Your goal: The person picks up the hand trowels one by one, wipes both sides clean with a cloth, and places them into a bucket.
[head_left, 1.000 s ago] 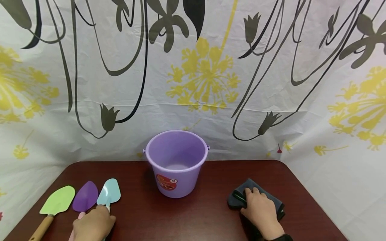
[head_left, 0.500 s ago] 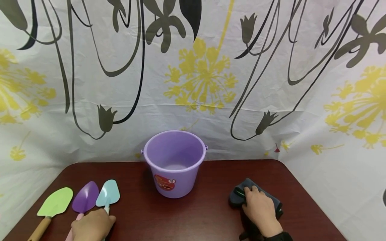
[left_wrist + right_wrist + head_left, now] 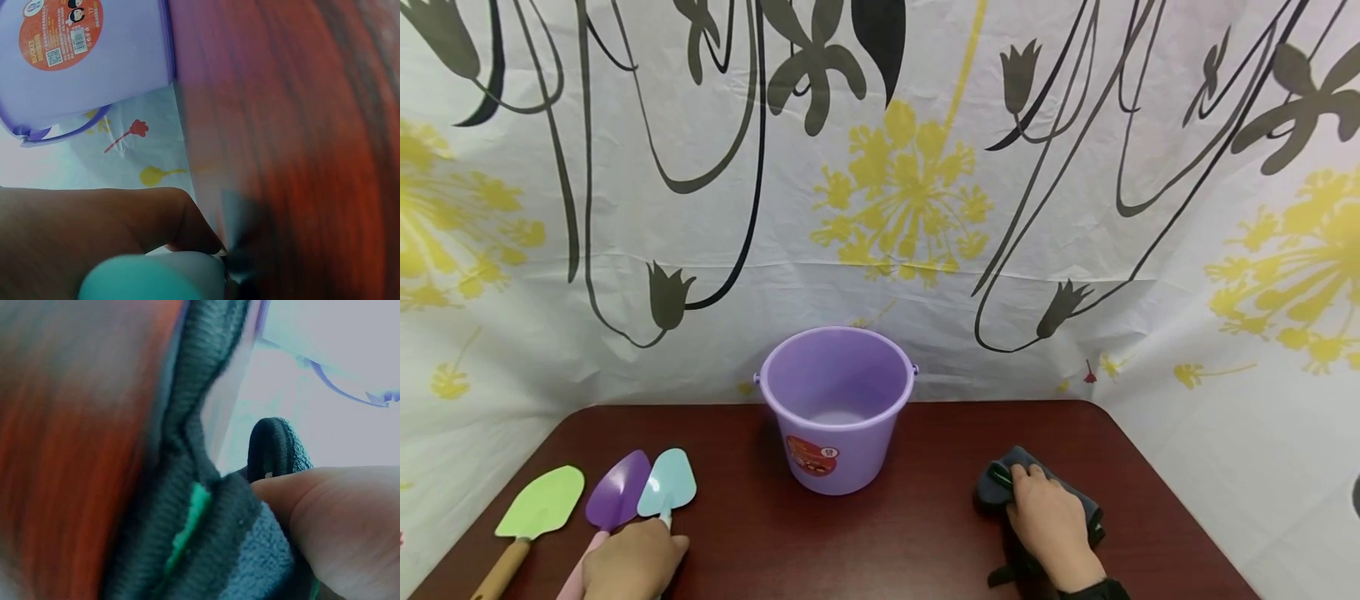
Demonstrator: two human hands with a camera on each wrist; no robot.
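Observation:
In the head view, a light blue trowel [image 3: 668,482] lies at left with its handle under my left hand [image 3: 634,560]. The left wrist view shows the fingers curled round its teal handle [image 3: 147,278]. Beside it, a purple trowel [image 3: 617,492] with a pink handle runs partly behind the same hand. My right hand [image 3: 1051,521] grips a folded blue-grey cloth [image 3: 1078,500] on the right side. Seen from the right wrist, the thumb presses on the cloth's [image 3: 265,550] dark, green-marked folds. Whether the cloth fully touches the table is unclear.
A lilac bucket [image 3: 842,454] with a red label stands upright at the back middle of the dark wooden table [image 3: 850,550]. Further left lies a green trowel [image 3: 541,504] with a wooden handle. A patterned sheet [image 3: 880,208] hangs behind the table.
The purple trowel's blade has swung slightly right, against the light blue blade. The cloth's left edge has drawn in a little toward my right hand. Both hands stay nearly in place.

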